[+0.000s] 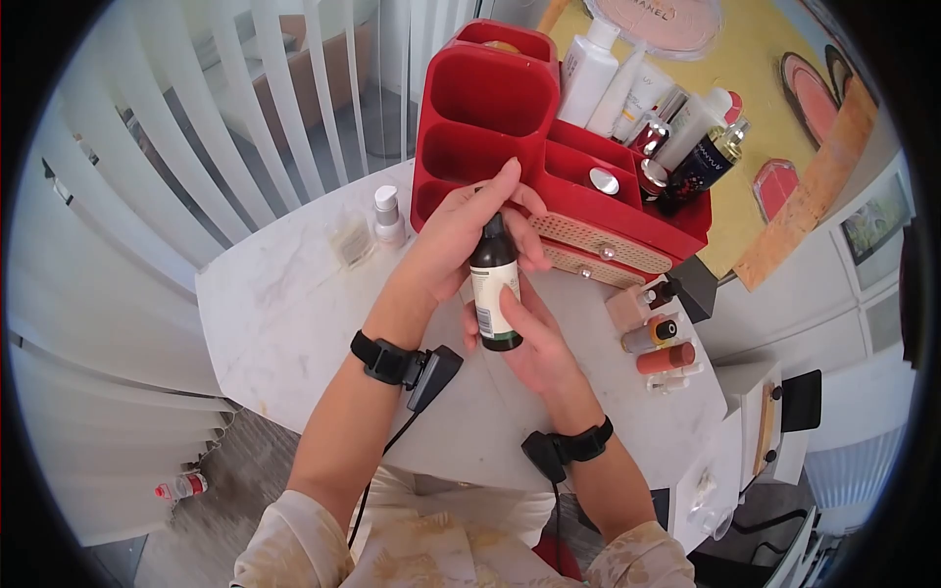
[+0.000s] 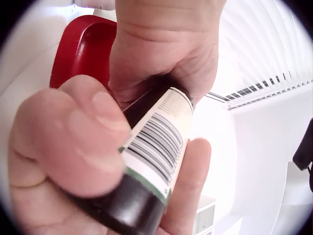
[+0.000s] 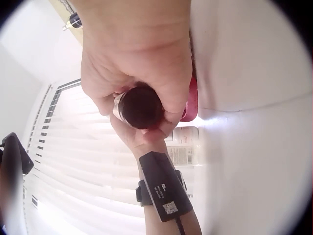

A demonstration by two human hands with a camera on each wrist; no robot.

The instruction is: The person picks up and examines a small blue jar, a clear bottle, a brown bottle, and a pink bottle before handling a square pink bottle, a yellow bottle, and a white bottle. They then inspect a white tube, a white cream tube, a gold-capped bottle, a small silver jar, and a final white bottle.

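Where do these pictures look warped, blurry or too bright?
Head view: blinds curve inside rounded black edges; left wrist view: background bleached nearly white, right hand slightly soft, small print on the bottle unreadable; right wrist view: blinds washed out, a glare patch on the tabletop, bottle base nearly black.

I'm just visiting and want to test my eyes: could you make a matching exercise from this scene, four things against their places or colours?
1. Dark bottle
2. Organizer
3. Small white bottle
4. Blinds

A. Hanging, at the left of the head view
B. Held by the left hand and the right hand
C. Standing on the tabletop, left of the organizer in the head view
D. Red

Pairs: 1-B, 2-D, 3-C, 4-A
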